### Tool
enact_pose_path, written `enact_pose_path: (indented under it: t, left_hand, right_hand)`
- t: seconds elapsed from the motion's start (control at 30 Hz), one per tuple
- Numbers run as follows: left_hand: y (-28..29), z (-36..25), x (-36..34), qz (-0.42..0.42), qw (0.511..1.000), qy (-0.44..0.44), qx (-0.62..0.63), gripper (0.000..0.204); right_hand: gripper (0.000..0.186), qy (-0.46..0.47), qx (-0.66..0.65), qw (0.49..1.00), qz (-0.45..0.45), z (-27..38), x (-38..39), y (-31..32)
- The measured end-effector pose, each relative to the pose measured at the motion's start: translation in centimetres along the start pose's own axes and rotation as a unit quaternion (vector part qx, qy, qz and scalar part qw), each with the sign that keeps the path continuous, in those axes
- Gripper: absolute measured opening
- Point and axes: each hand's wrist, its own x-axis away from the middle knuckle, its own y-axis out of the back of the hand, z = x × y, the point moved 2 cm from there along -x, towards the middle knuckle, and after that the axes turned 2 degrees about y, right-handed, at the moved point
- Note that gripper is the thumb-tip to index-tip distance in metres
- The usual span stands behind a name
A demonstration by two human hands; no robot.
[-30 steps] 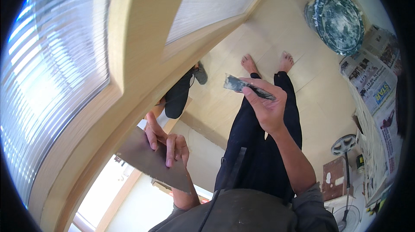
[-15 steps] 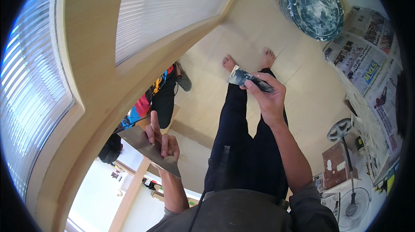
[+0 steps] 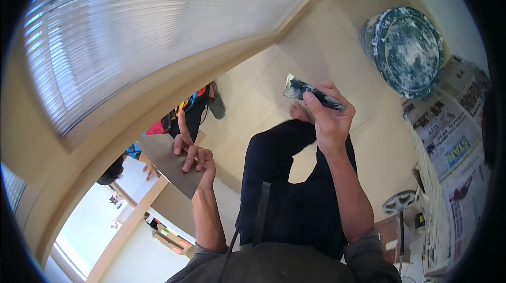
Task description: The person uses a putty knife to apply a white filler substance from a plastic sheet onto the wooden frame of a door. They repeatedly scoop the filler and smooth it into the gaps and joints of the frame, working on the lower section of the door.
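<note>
My left hand (image 3: 193,154) grips a thin, flat grey-brown sheet (image 3: 161,152), its index finger stretched out and the other fingers bent over the face. I cannot tell what the sheet is made of. In my right hand (image 3: 332,119) is a black putty scraper (image 3: 315,93), pinched between thumb and fingers. White putty smears its surface and coats its far left edge. Both hands are raised in front of my body, well apart, and neither tool touches the frosted panel.
A wooden-framed ribbed panel (image 3: 158,35) spans the upper left. Beyond its frame, another person (image 3: 110,171) shows in part. A putty-smeared bucket (image 3: 411,53) stands at the far right, near newspapers (image 3: 448,125). Lower right is a fan-like round metal piece (image 3: 399,202) on a stem.
My view has shifted, so the panel fills more of the upper left and the bucket sits lower. One leg now bends or steps. Both hands keep their holds.
</note>
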Motion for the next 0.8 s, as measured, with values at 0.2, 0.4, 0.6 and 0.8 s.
enact_pose_path:
  t: [0.2, 0.4, 0.6, 0.8]
  left_hand:
    - [5.2, 4.1, -5.6, 0.057, 0.996, -0.031, 0.061, 0.019]
    - [10.1, 7.2, -10.5, 0.191, 0.972, -0.069, 0.114, 0.021]
    - [10.2, 10.3, -12.9, 0.288, 0.942, -0.131, 0.108, 0.028]
    - [10.0, 10.2, -12.3, 0.222, 0.96, -0.121, 0.12, 0.024]
  right_hand:
    - [0.011, 0.013, -0.016, 1.0, 0.008, -4.6, -5.6, 3.4]
    - [0.015, 0.098, -0.059, 0.993, 0.009, -8.0, -10.6, 7.0]
    - [0.022, 0.117, 0.061, 0.983, 0.129, -12.4, -11.4, 8.0]
    - [0.012, -0.005, -0.044, 0.994, 0.101, -15.7, -11.8, 8.9]
